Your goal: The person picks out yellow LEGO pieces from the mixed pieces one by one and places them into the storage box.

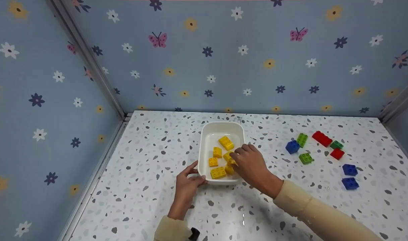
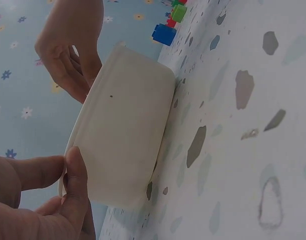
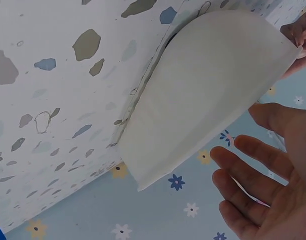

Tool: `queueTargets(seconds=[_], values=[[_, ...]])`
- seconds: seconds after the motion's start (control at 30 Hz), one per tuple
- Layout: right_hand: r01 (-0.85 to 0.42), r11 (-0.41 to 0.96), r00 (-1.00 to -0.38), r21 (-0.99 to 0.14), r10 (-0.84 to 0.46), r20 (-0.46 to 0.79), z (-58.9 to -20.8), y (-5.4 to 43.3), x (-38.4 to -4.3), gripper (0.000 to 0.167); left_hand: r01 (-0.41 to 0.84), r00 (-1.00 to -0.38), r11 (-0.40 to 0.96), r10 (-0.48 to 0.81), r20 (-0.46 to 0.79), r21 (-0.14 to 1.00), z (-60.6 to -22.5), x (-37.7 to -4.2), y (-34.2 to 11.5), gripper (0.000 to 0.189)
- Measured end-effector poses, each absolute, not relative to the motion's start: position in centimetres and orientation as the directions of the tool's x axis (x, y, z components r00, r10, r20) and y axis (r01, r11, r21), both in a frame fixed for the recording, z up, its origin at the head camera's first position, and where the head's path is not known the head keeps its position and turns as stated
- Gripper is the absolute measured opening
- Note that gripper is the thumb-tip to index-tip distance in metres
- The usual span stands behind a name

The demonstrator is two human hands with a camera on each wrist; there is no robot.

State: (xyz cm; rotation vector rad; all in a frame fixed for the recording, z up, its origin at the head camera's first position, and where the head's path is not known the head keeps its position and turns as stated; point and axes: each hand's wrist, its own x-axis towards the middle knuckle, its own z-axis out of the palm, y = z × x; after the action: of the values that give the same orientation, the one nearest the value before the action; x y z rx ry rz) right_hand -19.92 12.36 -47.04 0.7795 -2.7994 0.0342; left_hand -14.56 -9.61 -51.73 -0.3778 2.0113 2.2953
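Note:
A white plastic container (image 1: 204, 134) stands on the table with several yellow toy bricks (image 1: 218, 172) inside. My left hand (image 1: 187, 184) pinches its near left corner; in the left wrist view, thumb and fingers (image 2: 75, 175) close on the rim. My right hand (image 1: 252, 165) reaches over the right side, fingertips down among the yellow bricks, one of which they partly cover. In the right wrist view the right hand (image 3: 272, 175) has its fingers spread and loosely bent beside the rim, with no brick visible between them.
To the right lie loose bricks: a blue one (image 1: 292, 147), light green ones (image 1: 306, 158), a long red one (image 1: 322, 138), a small red one (image 1: 337, 154), a dark green one (image 1: 336, 145) and two more blue bricks (image 1: 350, 169). Flowered panels (image 1: 224, 67) wall the speckled table (image 1: 150, 150).

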Motion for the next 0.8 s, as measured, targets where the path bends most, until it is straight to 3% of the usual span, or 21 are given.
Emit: queueTargets(seconds=[0.8], values=[[-0.488,0.873,-0.826,-0.018,-0.455,0.332,-46.5,15.3,-20.0,0.032,-0.237,-0.96,-0.116,-0.123,-0.251,0.965,-51.7,-14.7,-9.5,0.066]])
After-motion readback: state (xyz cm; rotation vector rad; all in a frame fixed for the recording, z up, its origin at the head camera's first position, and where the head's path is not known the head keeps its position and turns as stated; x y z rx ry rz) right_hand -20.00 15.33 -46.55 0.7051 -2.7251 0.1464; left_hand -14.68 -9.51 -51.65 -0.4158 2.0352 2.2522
